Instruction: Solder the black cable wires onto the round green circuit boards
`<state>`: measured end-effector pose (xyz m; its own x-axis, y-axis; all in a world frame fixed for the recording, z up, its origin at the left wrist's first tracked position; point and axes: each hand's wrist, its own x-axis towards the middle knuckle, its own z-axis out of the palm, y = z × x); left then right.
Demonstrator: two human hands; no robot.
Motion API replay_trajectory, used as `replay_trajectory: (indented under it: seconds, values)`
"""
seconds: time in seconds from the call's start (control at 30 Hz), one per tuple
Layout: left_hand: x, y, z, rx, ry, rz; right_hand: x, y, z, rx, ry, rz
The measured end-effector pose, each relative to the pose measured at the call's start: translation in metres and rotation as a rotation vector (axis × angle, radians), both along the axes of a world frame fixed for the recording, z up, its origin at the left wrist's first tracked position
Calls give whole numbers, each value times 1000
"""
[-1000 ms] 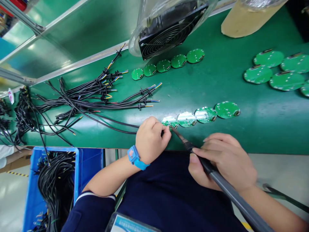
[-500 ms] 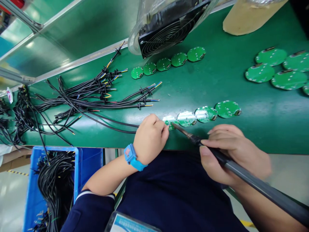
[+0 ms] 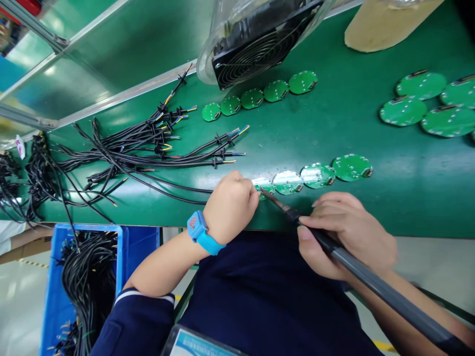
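Observation:
My left hand [image 3: 233, 211], closed with the thumb and fingers pinched, rests at the leftmost round green circuit board [image 3: 267, 186] of the front row. A black cable [image 3: 178, 188] runs from the left into this hand; its wire ends are hidden behind my fingers. My right hand [image 3: 347, 235] grips a soldering iron [image 3: 328, 243] like a pen. The iron's tip reaches that same board, close beside my left fingertips. More round boards [image 3: 317, 175] continue the row to the right.
Black cables with bared coloured wires [image 3: 148, 143] lie spread on the green table [image 3: 297, 133]. A second row of boards [image 3: 252, 98] sits below a fan [image 3: 256, 54]. Loose boards [image 3: 403, 111] lie at right. A blue bin [image 3: 50, 287] holds more cables.
My right hand and the soldering iron have shifted left, bringing the tip nearer my left fingertips. My left hand has moved slightly left and stays closed at the same board.

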<state>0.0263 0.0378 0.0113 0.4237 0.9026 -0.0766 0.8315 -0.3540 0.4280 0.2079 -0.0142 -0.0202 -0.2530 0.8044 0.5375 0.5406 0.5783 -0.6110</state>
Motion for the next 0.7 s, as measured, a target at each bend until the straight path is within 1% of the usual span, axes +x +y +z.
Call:
replay_trajectory:
  seconds: [0.17,0.23,0.3,0.37,0.47,0.53,0.57,0.63,0.7]
  values:
    - [2,4,1,-37,55,-17,9,1,-2,37,120,14]
    - [3,5,1,-58,68,-21,15,3,-2,47,120,38]
    - [2,4,1,-34,52,-22,22,5,-3,65,111,56]
    - [-5,4,1,16,-11,-18,29,5,-9,97,142,39]
    - [-25,12,2,143,-90,33,37,2,-23,128,217,-15]
    - [-41,23,2,272,-24,50,39,0,-31,119,263,-56]
    - [-47,29,1,331,35,38,39,-1,-34,112,292,-84]
    - [-56,42,-3,403,150,-28,37,-2,-37,98,353,-132]
    - [-58,52,-7,433,233,-103,35,-2,-37,105,396,-152]
